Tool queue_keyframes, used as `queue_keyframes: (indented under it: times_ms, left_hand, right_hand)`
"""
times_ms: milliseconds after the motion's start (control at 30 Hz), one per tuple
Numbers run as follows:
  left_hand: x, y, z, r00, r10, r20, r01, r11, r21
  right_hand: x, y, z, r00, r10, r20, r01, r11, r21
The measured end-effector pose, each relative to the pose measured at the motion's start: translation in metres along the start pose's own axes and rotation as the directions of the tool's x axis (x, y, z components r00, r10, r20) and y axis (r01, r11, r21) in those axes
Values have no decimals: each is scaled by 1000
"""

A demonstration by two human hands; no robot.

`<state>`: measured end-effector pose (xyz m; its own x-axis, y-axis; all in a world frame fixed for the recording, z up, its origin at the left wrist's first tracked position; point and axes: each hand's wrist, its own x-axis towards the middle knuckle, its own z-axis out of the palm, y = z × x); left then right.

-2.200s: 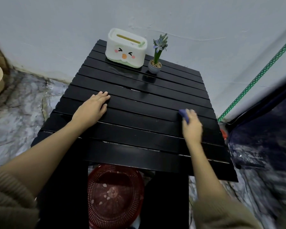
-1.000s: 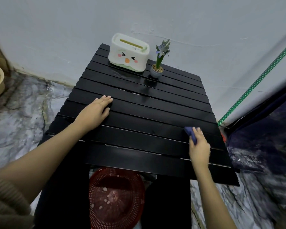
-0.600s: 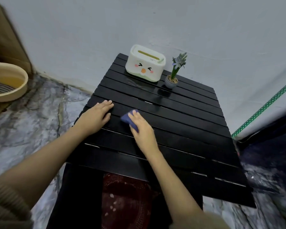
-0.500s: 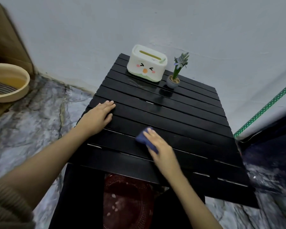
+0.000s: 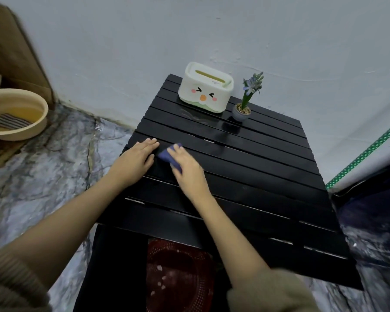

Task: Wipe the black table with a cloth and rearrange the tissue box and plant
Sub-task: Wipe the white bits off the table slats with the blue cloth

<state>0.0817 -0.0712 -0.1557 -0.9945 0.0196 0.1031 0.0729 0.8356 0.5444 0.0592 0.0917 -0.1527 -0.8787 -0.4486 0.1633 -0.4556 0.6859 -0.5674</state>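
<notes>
So the black slatted table (image 5: 257,167) is pushed up against a pale wall (image 5: 144,41), and the only stuff on it sits at the far end: a white tissue box (image 5: 205,91) with a little cartoon face, and just beside it on the right a small potted plant (image 5: 243,109) with a purple flower, upright, not touching the box. Everything nearer than those two is bare slats, right side wide open all the way to the edge. The right hand (image 5: 187,170) is pressed flat on a blue cloth (image 5: 170,155) near the left edge, fingers spread over it, not really clenched. The left hand (image 5: 135,161) lies open and flat on the slats just beside the cloth, holding nothing. A red mesh basket (image 5: 178,278) sits under the near edge, and a tan basin (image 5: 16,118) is on the marble floor (image 5: 54,165) well off to the left.
</notes>
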Motion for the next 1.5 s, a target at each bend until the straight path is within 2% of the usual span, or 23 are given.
queue_keyframes:
  times_ms: [67, 133, 233, 300, 367, 433, 533, 633, 700, 833, 967, 1067, 1133, 1300, 1400, 1500]
  left_hand:
    - [-1, -2, 0, 1000, 7, 12, -7, 1000, 1]
    - [-1, -4, 0, 1000, 11, 20, -12, 1000, 3]
    - [-3, -3, -1, 1000, 17, 21, -17, 1000, 0]
    - [-4, -4, -2, 1000, 16, 17, -16, 1000, -6]
    - [-4, -4, -4, 1000, 7, 16, -6, 1000, -21]
    - [-5, -4, -5, 1000, -21, -4, 21, 998, -52]
    - [-5, -2, -6, 997, -70, -37, 67, 995, -67]
    - [-7, -3, -8, 995, -93, -46, 90, 994, -67]
    - [-9, -4, -8, 996, -85, -40, 82, 995, -56]
    - [-10, -5, -6, 998, -60, -24, 59, 998, -27]
    - [-10, -5, -7, 998, -54, -21, 53, 998, -25]
    - [-10, -6, -7, 998, -51, -22, 50, 999, -16]
    - [-10, -6, -8, 998, -51, -22, 51, 998, -30]
    - [-9, -11, -17, 997, -78, -27, 72, 982, -175]
    - [-5, -7, -30, 995, -79, -67, 65, 978, -200]
    - [4, 5, -42, 995, -50, -87, 35, 985, -167]
  right_hand:
    - [-42, 9, -13, 996, -68, 59, 67, 997, 23]
    - [-81, 33, -39, 995, -61, 73, 60, 998, 7]
    - [-93, 75, -77, 990, 131, -59, -133, 991, -28]
    - [-71, 89, -84, 938, 297, -181, -311, 949, -52]
    - [-35, 86, -72, 908, 347, -235, -376, 923, -88]
    - [6, 66, -44, 934, 288, -211, -319, 938, -133]
    - [42, 10, 4, 986, 144, -85, -155, 978, -138]
    - [29, -19, 25, 1000, 28, -8, -29, 993, -111]
    - [8, -4, 9, 999, 26, -39, -29, 997, -67]
    - [-50, 66, -58, 955, 236, -182, -251, 965, -69]
    - [-98, 122, -125, 804, 495, -330, -544, 836, -74]
    - [-76, 121, -120, 721, 565, -401, -635, 771, -54]
    - [-43, 110, -98, 750, 524, -404, -601, 794, -87]
    - [48, 54, -32, 884, 372, -284, -437, 873, -216]
    - [62, 4, 13, 965, 209, -157, -238, 950, -201]
    - [27, -46, 46, 997, 35, -66, -42, 993, -111]
